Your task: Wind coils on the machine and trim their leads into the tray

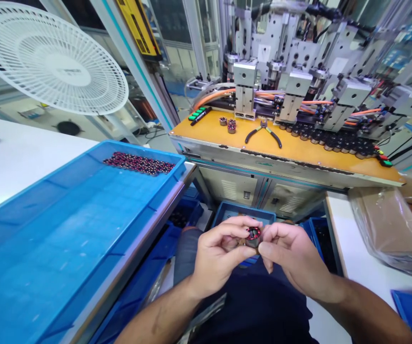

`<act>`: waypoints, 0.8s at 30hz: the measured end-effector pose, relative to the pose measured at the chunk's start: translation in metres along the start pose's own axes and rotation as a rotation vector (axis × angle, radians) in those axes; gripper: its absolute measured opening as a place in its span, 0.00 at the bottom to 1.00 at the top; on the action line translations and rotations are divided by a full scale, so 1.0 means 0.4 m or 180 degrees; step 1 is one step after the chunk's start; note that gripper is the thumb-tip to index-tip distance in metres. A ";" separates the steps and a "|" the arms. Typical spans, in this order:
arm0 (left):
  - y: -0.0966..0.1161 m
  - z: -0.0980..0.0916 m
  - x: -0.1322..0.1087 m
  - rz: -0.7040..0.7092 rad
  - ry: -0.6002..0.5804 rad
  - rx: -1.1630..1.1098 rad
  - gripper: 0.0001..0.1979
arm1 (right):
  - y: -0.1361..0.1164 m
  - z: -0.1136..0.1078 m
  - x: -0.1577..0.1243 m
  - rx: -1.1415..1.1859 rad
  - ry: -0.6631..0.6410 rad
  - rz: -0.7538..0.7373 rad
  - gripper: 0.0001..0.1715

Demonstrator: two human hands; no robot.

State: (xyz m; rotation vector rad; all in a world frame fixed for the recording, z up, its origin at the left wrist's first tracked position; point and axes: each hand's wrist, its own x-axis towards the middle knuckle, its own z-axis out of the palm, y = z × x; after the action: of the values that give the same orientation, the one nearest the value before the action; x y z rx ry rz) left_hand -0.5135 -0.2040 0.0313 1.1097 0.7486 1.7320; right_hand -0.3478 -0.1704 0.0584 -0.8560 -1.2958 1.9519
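A small round motor stator point(253, 235) with a red and black toothed top is held up in front of my body. My left hand point(220, 251) grips it from the left, fingers curled over and thumb beneath. From the right, my right hand point(292, 253) closes thumb and fingertips at its edge; whether a fine wire is also pinched there cannot be made out. Below my hands sits a blue bin point(223, 210), partly covered by them. Three similar stators point(231, 125) stand on the orange machine bench ahead.
To the left, a large blue tray point(66, 229) holds many stators point(137, 163) at its far end. Cutting pliers point(263, 134) lie on the orange bench top point(209, 131), beside a row of dark motor parts point(331, 138). A white fan point(62, 67) stands at left, plastic-wrapped cardboard point(385, 224) at right.
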 end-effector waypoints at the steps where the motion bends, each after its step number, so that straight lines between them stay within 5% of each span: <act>1: -0.001 0.000 0.000 0.0019 -0.0031 -0.0081 0.12 | 0.004 0.001 0.003 0.0031 -0.0038 0.0017 0.17; 7: -0.029 -0.009 0.013 -0.0243 -0.0156 -0.0430 0.09 | 0.036 0.005 0.019 -0.0121 -0.0232 -0.0611 0.15; 10: -0.048 -0.030 0.027 -0.0483 0.0636 -0.0109 0.10 | 0.042 -0.011 0.033 -0.1446 0.0603 -0.2132 0.13; 13: -0.041 -0.043 0.017 0.0054 0.1179 0.1217 0.08 | 0.035 -0.037 0.048 -0.3112 0.1312 -0.3522 0.16; 18: 0.014 -0.005 -0.019 0.1002 0.0008 0.2354 0.24 | 0.042 -0.062 0.063 -0.3908 0.1116 -0.4166 0.15; 21: 0.033 0.021 -0.005 0.1029 -0.0152 0.2392 0.24 | 0.053 -0.059 0.060 -0.3925 0.0932 -0.4363 0.16; 24: 0.036 0.023 0.019 0.0944 -0.0291 0.2375 0.17 | 0.050 -0.047 0.048 -0.3495 0.0750 -0.3832 0.19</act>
State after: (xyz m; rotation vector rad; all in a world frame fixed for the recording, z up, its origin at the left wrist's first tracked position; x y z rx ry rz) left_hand -0.5119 -0.2027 0.0499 1.8633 1.2764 1.6545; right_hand -0.3471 -0.1515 0.0305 -0.4592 -2.0227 0.1421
